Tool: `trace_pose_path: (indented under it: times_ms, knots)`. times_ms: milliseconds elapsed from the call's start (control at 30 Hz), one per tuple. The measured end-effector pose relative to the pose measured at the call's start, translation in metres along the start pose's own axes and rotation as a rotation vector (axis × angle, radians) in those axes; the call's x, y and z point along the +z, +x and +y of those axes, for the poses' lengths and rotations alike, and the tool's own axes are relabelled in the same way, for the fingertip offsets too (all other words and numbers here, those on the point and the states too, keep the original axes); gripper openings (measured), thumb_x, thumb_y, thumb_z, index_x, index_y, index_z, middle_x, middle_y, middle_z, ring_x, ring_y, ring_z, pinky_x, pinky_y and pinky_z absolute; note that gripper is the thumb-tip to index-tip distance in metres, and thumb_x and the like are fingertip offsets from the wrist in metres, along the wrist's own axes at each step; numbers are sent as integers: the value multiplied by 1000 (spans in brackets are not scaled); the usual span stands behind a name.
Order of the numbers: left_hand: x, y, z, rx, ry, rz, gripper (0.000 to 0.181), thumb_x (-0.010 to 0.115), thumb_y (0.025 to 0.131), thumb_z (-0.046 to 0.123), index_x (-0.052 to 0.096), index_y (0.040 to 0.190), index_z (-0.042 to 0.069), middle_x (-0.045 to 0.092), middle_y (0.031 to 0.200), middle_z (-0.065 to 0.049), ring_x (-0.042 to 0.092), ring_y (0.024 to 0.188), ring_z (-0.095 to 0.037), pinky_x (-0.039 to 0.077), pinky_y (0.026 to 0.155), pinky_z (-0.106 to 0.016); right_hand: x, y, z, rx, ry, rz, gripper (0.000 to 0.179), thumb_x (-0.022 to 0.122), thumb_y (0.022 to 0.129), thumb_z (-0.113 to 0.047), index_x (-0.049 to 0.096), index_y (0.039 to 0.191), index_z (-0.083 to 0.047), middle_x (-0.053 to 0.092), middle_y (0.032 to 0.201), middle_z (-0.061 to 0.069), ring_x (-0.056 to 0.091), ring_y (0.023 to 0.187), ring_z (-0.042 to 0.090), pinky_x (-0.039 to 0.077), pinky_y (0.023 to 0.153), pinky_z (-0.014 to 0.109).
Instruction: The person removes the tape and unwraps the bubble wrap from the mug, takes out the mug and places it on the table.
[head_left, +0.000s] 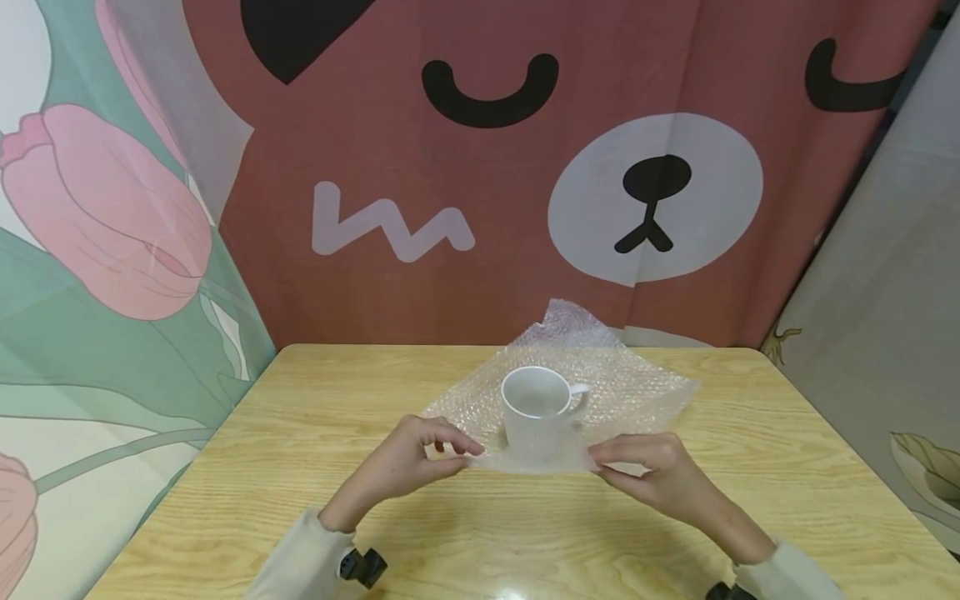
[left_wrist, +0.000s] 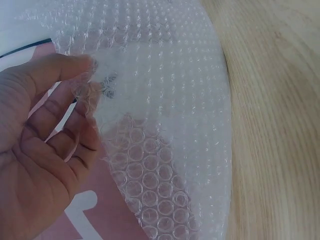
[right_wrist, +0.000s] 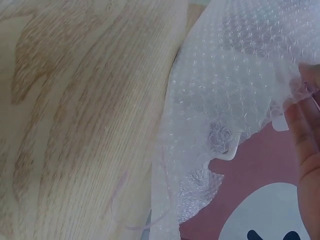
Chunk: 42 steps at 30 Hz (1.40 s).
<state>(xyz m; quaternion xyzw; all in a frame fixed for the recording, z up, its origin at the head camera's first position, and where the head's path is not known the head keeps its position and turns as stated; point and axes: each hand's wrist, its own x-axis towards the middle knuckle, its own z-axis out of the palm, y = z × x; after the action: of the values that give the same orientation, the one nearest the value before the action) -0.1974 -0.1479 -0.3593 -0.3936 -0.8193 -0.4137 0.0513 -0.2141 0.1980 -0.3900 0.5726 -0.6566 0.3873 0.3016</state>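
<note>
A white mug (head_left: pixel 534 394) stands upright on a sheet of clear bubble wrap (head_left: pixel 630 392), its handle pointing right. The near part of the sheet is lifted in front of the mug and veils its lower body. My left hand (head_left: pixel 408 458) pinches this raised edge left of the mug, between thumb and fingers. On the other side, my right hand (head_left: pixel 656 471) pinches the same edge. The left wrist view shows the bubble wrap (left_wrist: pixel 170 90) at the left fingertips. Part of the mug handle (right_wrist: pixel 232 152) peeks past the bubble wrap in the right wrist view.
A light wooden table (head_left: pixel 300 442) carries everything. Behind it hangs a brown curtain (head_left: pixel 510 275) with a bear face, and a floral cloth (head_left: pixel 112 208) hangs at left. The wrap's far corner rises at the table's back edge. Small black devices (head_left: pixel 363 567) sit at the wrists.
</note>
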Motion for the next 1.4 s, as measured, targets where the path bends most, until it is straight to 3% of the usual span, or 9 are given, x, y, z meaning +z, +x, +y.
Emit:
trace_pose_path:
  times_ms: [300,467,600,767,967,1133,1267,1333,1400]
  knots:
    - [1,-7,-1,-18,-23,-108,14,72,86,3,77,99,7,73,98,2,66,93,-8,55,81,-34,-5,-8,-4,123,61,-128,13,69,90,-6,75,102,-5,73,93,10,70,84,16,54,71,19]
    - [-1,-8,-2,-26,-25,-202,22,76,85,12,75,106,8,71,106,2,63,102,-9,50,89,-28,-7,-8,-10,211,89,-197,48,60,71,20,74,109,-8,72,101,7,70,88,18,54,72,20]
    - [-5,-9,-1,-78,-70,-241,30,79,83,19,74,111,9,70,110,4,61,107,-9,48,94,-30,-8,-6,-14,275,55,-217,47,60,74,19,74,109,-9,72,103,5,69,90,17,53,75,21]
    - [-4,-8,-2,-86,-79,-212,30,74,88,23,72,113,8,70,112,0,60,109,-11,48,94,-31,-5,-4,-14,318,-28,-181,32,69,80,9,74,106,-9,72,101,3,69,91,18,51,80,18]
    - [6,-8,-3,-139,45,-123,35,69,92,26,68,118,3,67,117,-7,59,112,-17,47,96,-38,1,-7,-14,435,-126,-187,24,76,82,-7,75,106,-12,72,102,-3,68,94,18,51,84,21]
    - [13,-9,1,-239,119,-131,51,70,90,32,61,127,-2,62,126,-13,59,78,-9,46,95,-43,3,-9,-16,500,-156,-261,26,77,84,-19,74,107,-8,71,105,-1,67,97,19,56,79,37]
    - [18,-11,5,-304,157,-178,66,72,87,37,53,133,-7,54,135,-20,64,99,-24,41,102,-47,3,-11,-17,536,-164,-326,36,76,85,-28,72,111,-4,71,108,4,66,100,22,55,81,43]
    - [20,-12,6,-332,182,-206,73,72,86,40,49,136,-8,49,139,-23,45,129,-34,35,106,-49,3,-12,-17,551,-165,-358,41,76,85,-30,71,113,-1,70,110,6,66,102,24,54,84,44]
    - [23,-13,5,-358,187,-227,79,73,85,42,45,139,-9,43,142,-25,39,133,-37,31,108,-50,4,-14,-17,562,-170,-390,46,76,85,-33,69,116,0,69,113,8,64,104,26,53,86,46]
